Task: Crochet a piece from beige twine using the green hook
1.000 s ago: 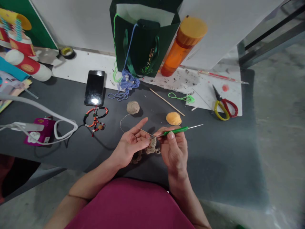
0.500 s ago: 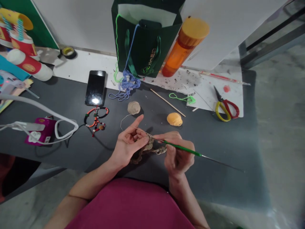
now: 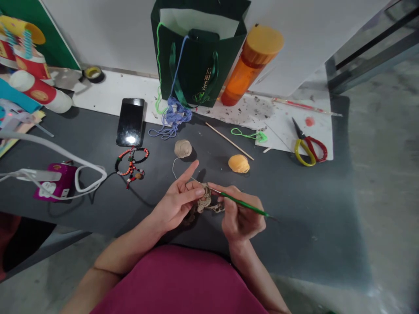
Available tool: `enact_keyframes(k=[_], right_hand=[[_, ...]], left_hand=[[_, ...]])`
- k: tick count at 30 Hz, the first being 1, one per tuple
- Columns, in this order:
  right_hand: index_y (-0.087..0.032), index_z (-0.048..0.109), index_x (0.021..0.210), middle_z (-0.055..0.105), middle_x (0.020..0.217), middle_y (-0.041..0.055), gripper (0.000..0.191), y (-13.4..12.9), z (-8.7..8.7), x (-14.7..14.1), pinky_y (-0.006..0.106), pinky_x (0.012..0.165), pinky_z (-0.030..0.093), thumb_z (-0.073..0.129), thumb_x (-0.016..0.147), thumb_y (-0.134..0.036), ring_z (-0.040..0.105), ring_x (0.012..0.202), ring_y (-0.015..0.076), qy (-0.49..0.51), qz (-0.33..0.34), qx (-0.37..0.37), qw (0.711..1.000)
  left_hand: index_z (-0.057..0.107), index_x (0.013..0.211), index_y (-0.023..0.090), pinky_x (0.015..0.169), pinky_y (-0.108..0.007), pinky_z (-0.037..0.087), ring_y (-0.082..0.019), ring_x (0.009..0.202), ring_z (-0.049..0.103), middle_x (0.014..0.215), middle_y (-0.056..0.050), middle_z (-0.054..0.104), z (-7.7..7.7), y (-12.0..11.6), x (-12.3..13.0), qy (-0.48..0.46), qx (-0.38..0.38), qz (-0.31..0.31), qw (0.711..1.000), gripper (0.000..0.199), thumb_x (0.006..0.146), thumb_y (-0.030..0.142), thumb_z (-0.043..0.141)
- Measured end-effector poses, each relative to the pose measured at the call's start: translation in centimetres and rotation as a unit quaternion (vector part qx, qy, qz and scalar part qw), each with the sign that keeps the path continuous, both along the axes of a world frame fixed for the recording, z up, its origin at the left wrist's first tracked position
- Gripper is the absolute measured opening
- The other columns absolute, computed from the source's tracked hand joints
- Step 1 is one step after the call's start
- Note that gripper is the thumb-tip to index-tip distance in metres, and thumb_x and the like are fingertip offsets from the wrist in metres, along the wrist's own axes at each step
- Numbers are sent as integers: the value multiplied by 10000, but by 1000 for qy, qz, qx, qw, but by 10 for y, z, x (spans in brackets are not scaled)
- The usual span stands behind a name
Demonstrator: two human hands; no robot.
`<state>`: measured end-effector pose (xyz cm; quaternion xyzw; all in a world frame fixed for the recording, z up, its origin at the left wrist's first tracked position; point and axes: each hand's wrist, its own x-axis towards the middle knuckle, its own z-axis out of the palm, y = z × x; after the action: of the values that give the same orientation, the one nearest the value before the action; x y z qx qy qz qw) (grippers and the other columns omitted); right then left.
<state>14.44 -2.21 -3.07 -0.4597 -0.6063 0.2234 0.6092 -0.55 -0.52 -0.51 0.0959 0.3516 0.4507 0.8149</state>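
Observation:
My left hand pinches a beige crocheted piece between thumb and fingers, its index finger raised. Beige yarn runs from that hand to a small yarn ball lying just beyond it. In my right hand is a crochet hook with a green handle, held like a pen. The hook's tip meets the top of the crocheted piece by my left thumb. Part of the piece hangs below and between my hands, partly hidden by the left one.
Beyond my hands lie a yellow yarn ball, a thin wooden stick, blue yarn and scissors. A green paper bag and an orange bottle stand behind. Leftward are a phone, beaded bracelet and cabled purple box.
The hook has tilted and its tip has shifted slightly at the piece. My right hand has moved a little left. More of the crocheted piece shows between my hands.

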Motion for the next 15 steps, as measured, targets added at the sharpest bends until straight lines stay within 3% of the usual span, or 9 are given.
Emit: enact_keyframes(k=[3, 6, 10, 15], right_hand=[[-310, 693, 1088, 818, 906, -6, 204, -3, 2, -2, 313, 526, 555, 597, 974, -170, 703, 548, 137, 69, -31, -59, 995], [-302, 638, 1011, 806, 797, -14, 93, 2, 7, -3, 293, 474, 536, 551, 1015, -270, 710, 534, 156, 172, 18, -150, 973], [-299, 616, 948, 750, 637, -44, 113, 10, 7, -6, 320, 534, 570, 568, 1006, -382, 704, 513, 176, 282, 70, -222, 931], [-282, 668, 944, 780, 759, -32, 109, 8, 2, -12, 299, 578, 571, 686, 941, -389, 741, 631, 167, 311, 76, -233, 918]], left_hand=[[391, 1583, 214, 544, -195, 420, -74, 584, 555, 637, 93, 616, 0, 0, 0, 4, 8, 11, 1000, 991, 721, 174, 878], [463, 1543, 204, 569, -201, 427, -72, 590, 554, 649, 82, 629, 1, 1, -1, 9, 11, 18, 1000, 925, 715, 165, 874], [574, 1461, 205, 667, -221, 468, -86, 659, 584, 690, 55, 653, 2, -1, -1, 23, 14, 15, 1000, 804, 714, 177, 869], [645, 1392, 259, 759, -255, 500, -98, 742, 615, 772, 46, 661, -1, -5, 4, 49, 68, 39, 996, 736, 699, 196, 886]])
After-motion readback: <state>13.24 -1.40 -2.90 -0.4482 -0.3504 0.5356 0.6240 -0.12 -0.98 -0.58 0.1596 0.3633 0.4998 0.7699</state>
